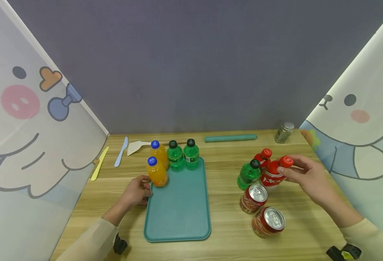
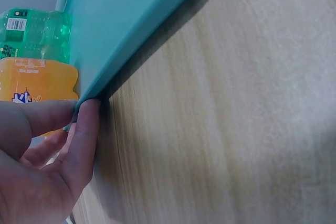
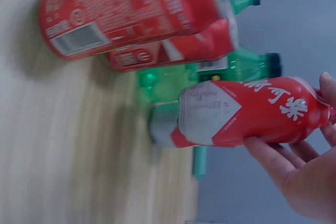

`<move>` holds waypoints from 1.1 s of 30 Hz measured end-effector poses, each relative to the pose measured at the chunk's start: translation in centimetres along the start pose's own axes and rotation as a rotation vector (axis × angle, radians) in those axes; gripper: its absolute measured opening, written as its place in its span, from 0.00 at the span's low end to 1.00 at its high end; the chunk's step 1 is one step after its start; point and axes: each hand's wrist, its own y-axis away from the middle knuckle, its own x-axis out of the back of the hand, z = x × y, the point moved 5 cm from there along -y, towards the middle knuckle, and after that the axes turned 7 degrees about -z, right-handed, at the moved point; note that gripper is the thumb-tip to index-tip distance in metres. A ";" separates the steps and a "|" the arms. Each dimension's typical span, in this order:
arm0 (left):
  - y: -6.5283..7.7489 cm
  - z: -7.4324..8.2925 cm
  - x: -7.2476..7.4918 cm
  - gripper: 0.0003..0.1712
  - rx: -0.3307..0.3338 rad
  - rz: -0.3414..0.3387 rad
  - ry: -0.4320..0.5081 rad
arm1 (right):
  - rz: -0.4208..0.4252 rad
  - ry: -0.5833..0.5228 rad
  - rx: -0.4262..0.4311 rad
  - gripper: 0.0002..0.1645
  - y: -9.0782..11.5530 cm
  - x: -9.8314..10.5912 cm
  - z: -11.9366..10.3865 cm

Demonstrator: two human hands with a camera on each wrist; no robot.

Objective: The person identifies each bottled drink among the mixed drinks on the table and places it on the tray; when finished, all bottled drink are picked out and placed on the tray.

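Note:
My left hand (image 1: 138, 191) is at the left rim of the teal tray (image 1: 179, 217); in the left wrist view its thumb and fingers pinch that rim. Along the tray's left and far sides stand two orange soda bottles (image 1: 157, 174) with blue caps and two green soda bottles (image 1: 191, 154) with black caps. On the right, my right hand (image 1: 312, 177) grips a red-and-white cola bottle (image 3: 262, 111) near its top. Close beside it are a second red-capped cola bottle (image 1: 263, 156) and a green soda bottle (image 1: 248, 175). Two red soda cans (image 1: 254, 199) stand nearer to me.
Behind the tray lie a white spatula (image 1: 137, 145) and a teal rod (image 1: 230, 138). A blue knife (image 1: 121, 152) and a yellow knife (image 1: 100, 164) lie at the left. At the back right stands a small lidded jar (image 1: 284, 132). Panels border the table on three sides.

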 end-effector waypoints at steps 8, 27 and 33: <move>0.2 -0.1 0.0 0.33 0.006 -0.001 0.002 | 0.037 0.144 -0.015 0.21 0.0 0.9 -2.8; 0.2 0.3 0.1 0.33 0.003 -0.008 0.006 | -0.004 0.229 -0.053 0.26 -2.6 -0.2 -9.8; 0.1 0.1 0.0 0.33 -0.009 -0.015 0.004 | -0.030 0.176 -0.021 0.23 -3.9 -2.3 -11.6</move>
